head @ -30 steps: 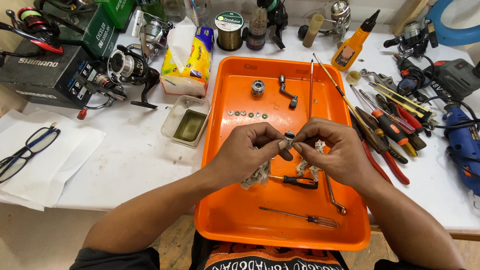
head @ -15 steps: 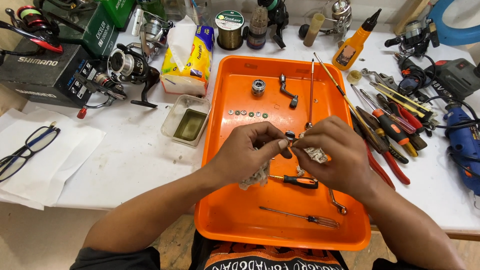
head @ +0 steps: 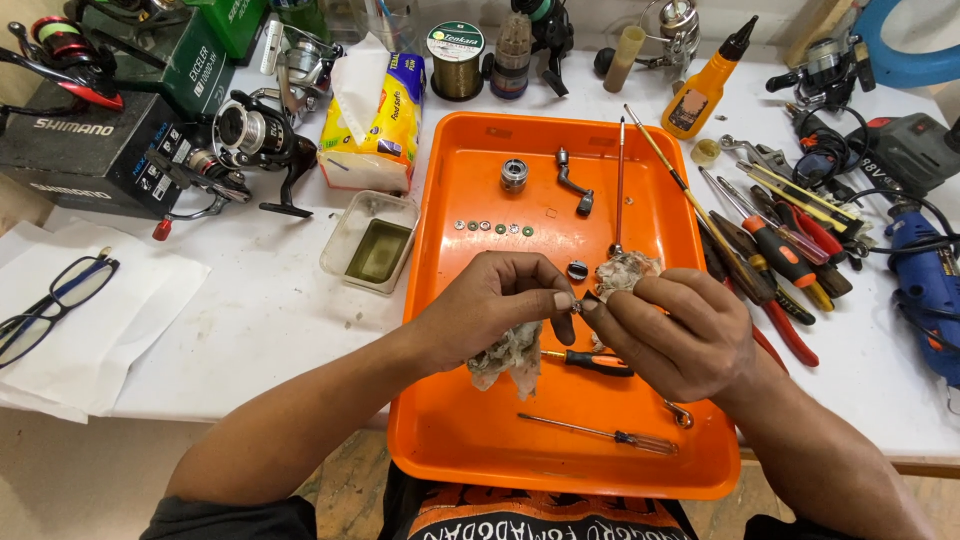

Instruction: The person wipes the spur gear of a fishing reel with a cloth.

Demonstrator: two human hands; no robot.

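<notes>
My left hand [head: 492, 305] and my right hand [head: 672, 330] meet over the middle of an orange tray [head: 470, 440]. Together they pinch a tiny metal part [head: 577, 305] between their fingertips. A dirty crumpled rag [head: 508, 350] hangs from my left hand. My right hand also clutches a wad of soiled tissue [head: 625, 270]. Under my hands lies a small orange-handled screwdriver [head: 592, 361]. A thin screwdriver [head: 600, 434] lies near the tray's front.
In the tray's far half: a metal spool [head: 514, 174], a crank handle [head: 573, 182], a row of small washers [head: 492, 227], a long rod [head: 619, 180]. Left: a clear dish [head: 372, 243], fishing reel [head: 255, 140], glasses [head: 45, 305]. Right: pliers and screwdrivers [head: 780, 250], blue drill [head: 925, 280].
My hands have drawn closer over the tray's middle. The tissue wad has shifted from between the fingers to behind my right hand.
</notes>
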